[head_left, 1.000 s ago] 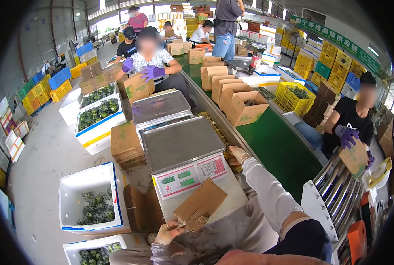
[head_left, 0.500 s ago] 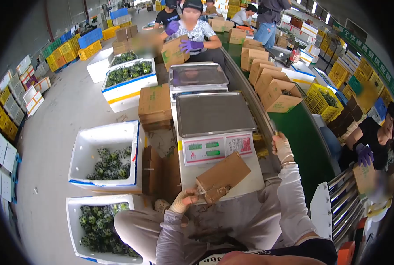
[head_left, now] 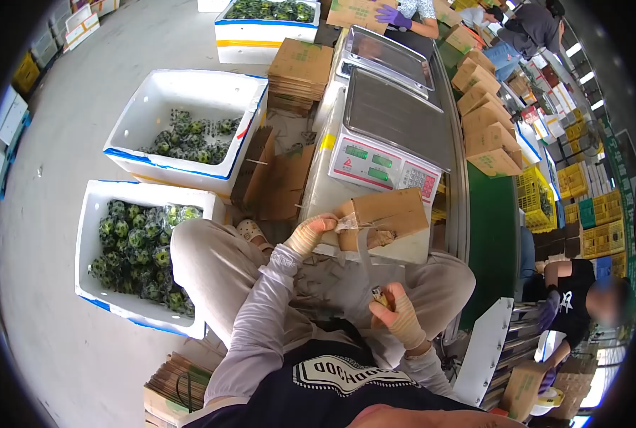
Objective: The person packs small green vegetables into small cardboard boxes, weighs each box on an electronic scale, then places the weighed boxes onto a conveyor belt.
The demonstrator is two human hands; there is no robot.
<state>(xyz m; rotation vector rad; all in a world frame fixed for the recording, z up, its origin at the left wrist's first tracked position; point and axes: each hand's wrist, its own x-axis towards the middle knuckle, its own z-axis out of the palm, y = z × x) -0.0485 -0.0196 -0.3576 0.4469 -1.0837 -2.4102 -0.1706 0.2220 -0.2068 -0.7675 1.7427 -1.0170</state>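
My left hand (head_left: 311, 234), its fingers wrapped in tan tape, pinches clear plastic film (head_left: 346, 222) at the left side of a small brown cardboard box (head_left: 393, 210). The box lies tilted on the white surface in front of a scale (head_left: 386, 167) with lit green displays. Lower right, over my lap, my right hand (head_left: 398, 317) is closed around a small yellowish object (head_left: 381, 297), whose kind is unclear. A pale translucent strip (head_left: 364, 250) hangs from the box towards that hand.
White foam boxes (head_left: 250, 153) (head_left: 83, 250) with wrapped green produce stand left. Flattened cartons (head_left: 300, 68) lie beyond them. A green conveyor (head_left: 493, 228) carrying open cartons (head_left: 489, 143) runs right. Co-workers (head_left: 582, 299) (head_left: 421, 18) are farther off.
The view has tilted down and swung. My right hand has come down from beside the conveyor to over my lap. My left hand stays at the box, where a hanging strip now shows.
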